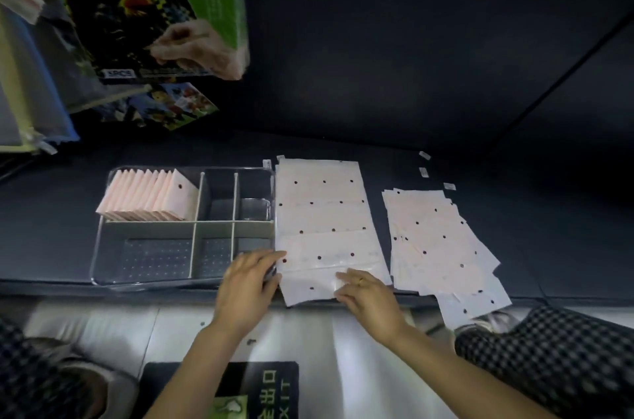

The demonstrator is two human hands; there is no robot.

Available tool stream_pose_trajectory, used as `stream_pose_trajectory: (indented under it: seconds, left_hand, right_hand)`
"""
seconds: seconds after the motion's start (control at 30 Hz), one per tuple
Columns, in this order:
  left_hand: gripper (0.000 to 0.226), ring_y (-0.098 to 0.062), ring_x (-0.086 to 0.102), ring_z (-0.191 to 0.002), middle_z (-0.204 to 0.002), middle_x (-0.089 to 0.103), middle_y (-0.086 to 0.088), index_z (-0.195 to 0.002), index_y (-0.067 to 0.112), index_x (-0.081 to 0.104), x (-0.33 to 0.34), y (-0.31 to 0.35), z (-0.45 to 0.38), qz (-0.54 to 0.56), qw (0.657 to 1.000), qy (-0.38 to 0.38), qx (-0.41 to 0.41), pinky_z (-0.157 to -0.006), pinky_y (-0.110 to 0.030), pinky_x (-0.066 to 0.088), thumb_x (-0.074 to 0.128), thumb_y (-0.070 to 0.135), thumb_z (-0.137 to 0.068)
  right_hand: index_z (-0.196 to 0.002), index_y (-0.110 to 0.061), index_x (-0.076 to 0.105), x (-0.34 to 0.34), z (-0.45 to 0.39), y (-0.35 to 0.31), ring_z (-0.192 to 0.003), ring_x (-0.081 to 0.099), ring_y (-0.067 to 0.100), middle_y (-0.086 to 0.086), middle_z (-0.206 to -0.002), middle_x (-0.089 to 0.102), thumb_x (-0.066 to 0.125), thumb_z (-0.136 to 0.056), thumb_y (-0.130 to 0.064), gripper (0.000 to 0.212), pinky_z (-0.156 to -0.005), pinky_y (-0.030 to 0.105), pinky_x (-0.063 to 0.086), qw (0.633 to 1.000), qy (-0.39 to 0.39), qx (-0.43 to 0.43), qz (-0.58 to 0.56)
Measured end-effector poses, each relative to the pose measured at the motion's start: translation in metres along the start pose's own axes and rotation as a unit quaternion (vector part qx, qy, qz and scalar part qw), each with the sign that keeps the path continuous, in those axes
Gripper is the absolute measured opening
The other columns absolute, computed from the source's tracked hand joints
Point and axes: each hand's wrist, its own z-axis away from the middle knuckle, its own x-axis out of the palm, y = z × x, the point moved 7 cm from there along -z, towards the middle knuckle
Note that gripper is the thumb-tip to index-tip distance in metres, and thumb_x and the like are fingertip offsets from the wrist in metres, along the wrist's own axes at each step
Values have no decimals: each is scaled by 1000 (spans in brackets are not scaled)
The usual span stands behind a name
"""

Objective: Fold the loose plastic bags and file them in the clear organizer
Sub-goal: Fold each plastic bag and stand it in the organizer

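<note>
On the dark work surface [429, 75], seen from the head camera, we count one clear organizer [103, 247], divided into six compartments, and two groups of loose plastic bags. One row of folded bags [151, 199] stands upright in the organizer's far-left compartment; the individual folds are too closely packed for a sure count, and the other five compartments hold no bags. Just right of the organizer lies a column of flat bags [322, 216], overlapping one another, pale pink-white and translucent, each marked with small dark dots. Further right, apart from the column, lies a looser pile of bags [442, 243], fanned at differing angles and overhanging the near edge. We see our two hands at the column's near end. Our left hand [245, 291] lies with fingers extended and relaxed, its fingertips touching the left edge of the nearest bag beside the organizer's corner. Our right hand [368, 295], wearing a ring [361, 281], rests with fingers fairly straight upon that same bag, pressing it flat rather than clasping it.
</note>
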Motion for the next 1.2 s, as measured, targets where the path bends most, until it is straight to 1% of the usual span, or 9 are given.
stream_pose_trajectory:
  seconds: [0.13, 0.43, 0.63, 0.73, 0.83, 0.9, 0.97, 1.03, 1.2]
  left_hand:
    - [37, -16, 50, -117, -124, 60, 8, -129, 30, 56, -6, -3, 5, 8, 1000, 9, -3, -103, -28, 29, 59, 23, -92]
    - [25, -18, 53, -105, -107, 61, 6, -115, 21, 66, -25, -5, 10, 135, 986, 94, -43, -87, -27, 40, 58, 13, -92]
    - [20, -10, 50, -105, -109, 61, 5, -111, 16, 66, -57, 35, 6, 183, 950, 251, -36, -88, -23, 40, 52, 19, -96]
    - [27, -7, 48, -105, -109, 60, 5, -110, 13, 66, -54, 67, 5, 140, 952, 271, 39, -90, -14, 37, 46, 24, -95]
    - [27, -10, 50, -111, -115, 62, 1, -112, 13, 66, -25, 83, 2, 102, 969, 200, 102, -87, -25, 48, 47, 22, -95]
    - [30, -18, 47, -126, -132, 56, -2, -124, 15, 61, 11, 82, -1, 55, 988, 95, 108, -99, -34, 46, 52, 20, -95]
    - [46, -19, 19, -144, -155, 26, 1, -143, 18, 38, 46, 70, 0, -9, 996, -11, 83, -118, -33, 20, 45, 26, -99]
    - [55, -16, -7, -146, -158, -4, 6, -151, 20, 13, 69, 54, 2, -72, 993, -67, 66, -119, -29, -7, 35, 34, -101]
    - [62, -19, -19, -144, -150, -24, 6, -151, 17, -4, 91, 39, 0, -161, 975, -131, 81, -110, -32, -25, 25, 42, -101]
  right_hand:
    - [-92, -9, 71, 1, 0, 20, -104, 56, 17, 3, -101, 70, 59, -90, -17, 15, -85, 24, 44, 994, -53, 84, -40]
    - [-65, -13, 60, -27, -11, 20, -62, 47, 7, -5, -63, 57, 73, -81, -22, 23, -65, 21, 39, 934, -175, 140, -277]
    - [-65, -24, 56, -74, -80, 24, -45, 39, -2, -16, -46, 47, 67, -87, -27, 25, -52, 9, 30, 933, -243, 105, -243]
    - [-75, -22, 62, -77, -127, 32, -66, 53, -4, -20, -65, 59, 65, -87, -29, 15, -63, 14, 39, 953, -236, 91, -168]
    - [-83, -19, 63, -61, -165, 33, -82, 53, 10, -11, -80, 57, 62, -89, -26, 9, -68, 21, 41, 962, -244, 73, -102]
    - [-89, -15, 64, -46, -181, 33, -87, 54, 15, -9, -84, 57, 58, -91, -23, 9, -64, 22, 42, 965, -242, 74, -72]
    - [-103, -14, 64, -37, -189, 37, -98, 56, 21, -2, -102, 63, 53, -93, -22, 17, -72, 28, 48, 973, -213, 90, -30]
    - [-119, -18, 59, -36, -186, 41, -110, 53, 25, 3, -118, 62, 49, -96, -28, 27, -88, 35, 44, 983, -149, 96, 44]
    - [-115, -13, 62, -13, -120, 31, -115, 53, 26, 5, -121, 62, 41, -98, -19, 28, -95, 32, 40, 994, -93, -16, 53]
